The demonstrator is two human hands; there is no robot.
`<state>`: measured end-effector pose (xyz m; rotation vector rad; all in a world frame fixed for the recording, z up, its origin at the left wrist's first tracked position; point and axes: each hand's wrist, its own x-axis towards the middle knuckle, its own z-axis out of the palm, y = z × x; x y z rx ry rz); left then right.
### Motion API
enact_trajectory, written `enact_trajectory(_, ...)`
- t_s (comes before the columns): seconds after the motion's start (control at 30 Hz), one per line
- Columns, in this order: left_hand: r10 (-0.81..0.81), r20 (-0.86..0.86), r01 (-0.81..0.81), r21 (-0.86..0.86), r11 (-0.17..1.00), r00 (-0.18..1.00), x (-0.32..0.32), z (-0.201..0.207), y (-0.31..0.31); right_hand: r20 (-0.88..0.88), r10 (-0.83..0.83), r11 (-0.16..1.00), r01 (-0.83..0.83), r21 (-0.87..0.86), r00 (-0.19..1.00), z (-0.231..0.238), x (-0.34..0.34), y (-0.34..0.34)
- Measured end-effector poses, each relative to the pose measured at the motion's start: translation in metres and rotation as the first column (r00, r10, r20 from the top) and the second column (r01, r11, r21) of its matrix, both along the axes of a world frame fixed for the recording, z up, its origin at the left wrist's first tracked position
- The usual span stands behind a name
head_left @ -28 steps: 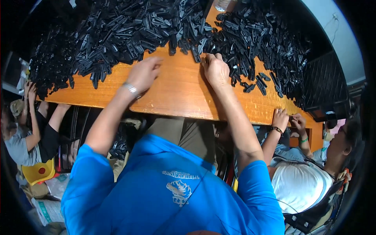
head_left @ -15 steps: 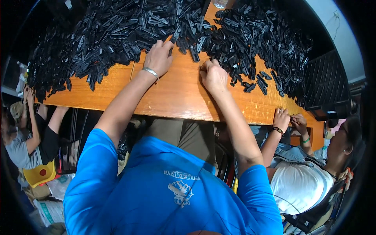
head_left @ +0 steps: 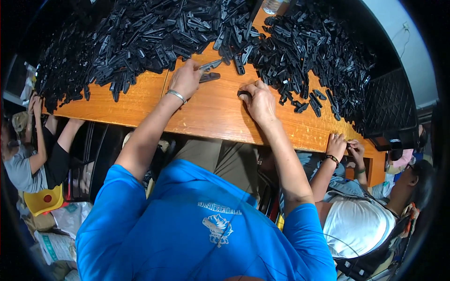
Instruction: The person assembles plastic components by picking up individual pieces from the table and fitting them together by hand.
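Note:
My left hand [head_left: 184, 79], with a silver bangle at its wrist, is closed on a long black plastic piece [head_left: 212, 65] that sticks out to the right of its fingers. Just below that one, a second long black piece [head_left: 210, 77] touches or nearly touches the fingers; whether it is held too, I cannot tell. To the right, my right hand [head_left: 261, 101] is low over the tabletop. Its thumb and forefinger pinch a small dark piece [head_left: 243, 93], mostly covered by the fingers. Between both hands lies the wooden table [head_left: 211, 112].
A heap of long black plastic pieces [head_left: 154, 37] spreads ahead to the left. Another heap of black pieces [head_left: 300, 56] lies ahead to the right, beside a black crate [head_left: 391, 105]. People sit at both sides; a co-worker's hands [head_left: 336, 146] rest at the table's right edge.
My left hand has come back slightly from the heap, and a long black piece now shows in its fingers. My right hand has turned a little, showing the small dark piece it pinches.

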<state>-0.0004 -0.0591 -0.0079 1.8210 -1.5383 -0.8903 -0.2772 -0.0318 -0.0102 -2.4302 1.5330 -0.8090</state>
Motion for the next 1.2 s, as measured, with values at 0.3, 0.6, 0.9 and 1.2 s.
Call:
enact_trajectory(0.3,-0.03,0.345,0.25,-0.617,0.746,0.938,0.004,-0.01,0.021,-0.093,-0.01,0.998,0.015,0.054,0.996,0.005,0.007,0.015)
enact_trajectory(0.6,-0.202,0.125,0.234,-0.356,0.905,0.971,-0.036,0.006,0.069,0.011,0.045,0.985,-0.046,0.164,0.999,0.007,0.002,0.024)
enact_trajectory(0.9,-0.275,0.385,0.447,-0.488,0.75,0.881,-0.017,0.001,0.037,-0.025,-0.11,0.974,0.113,0.198,0.994,0.031,0.029,0.034)
enact_trajectory(1.2,-0.3,0.186,0.353,-0.45,0.82,0.936,-0.008,-0.021,0.04,0.235,-0.02,0.995,-0.003,0.097,0.972,-0.003,0.042,0.021)
